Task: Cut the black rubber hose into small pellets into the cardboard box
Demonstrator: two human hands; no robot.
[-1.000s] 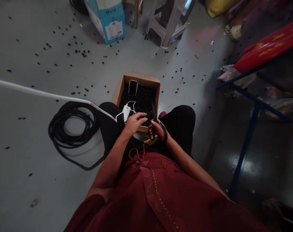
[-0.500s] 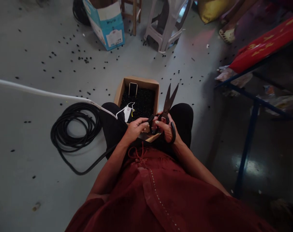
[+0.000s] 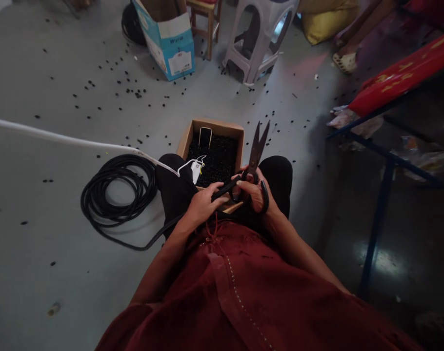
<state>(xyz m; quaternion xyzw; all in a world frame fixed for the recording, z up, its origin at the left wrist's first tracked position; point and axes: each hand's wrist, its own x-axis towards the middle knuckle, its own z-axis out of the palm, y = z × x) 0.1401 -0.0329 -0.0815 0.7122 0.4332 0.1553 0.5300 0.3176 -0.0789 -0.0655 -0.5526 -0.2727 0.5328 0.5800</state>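
Observation:
My left hand is closed round the end of a black hose over my lap. My right hand grips the handles of large black scissors, whose blades stand apart and point away from me. The hose runs down past my left knee to a coil on the floor. A cardboard box sits between my knees, filled with small black cut pieces; a phone leans inside it, and a white charger rests on its near edge.
Black cut pieces are scattered over the grey floor. A white cable runs in from the left. A blue carton, a wooden stool and a white plastic stool stand beyond. A blue-framed table with a red cover is on the right.
The scissors went from shut and upright over the box to blades apart, tilted right. My left hand slid a little nearer along the hose. The view shifted slightly downward.

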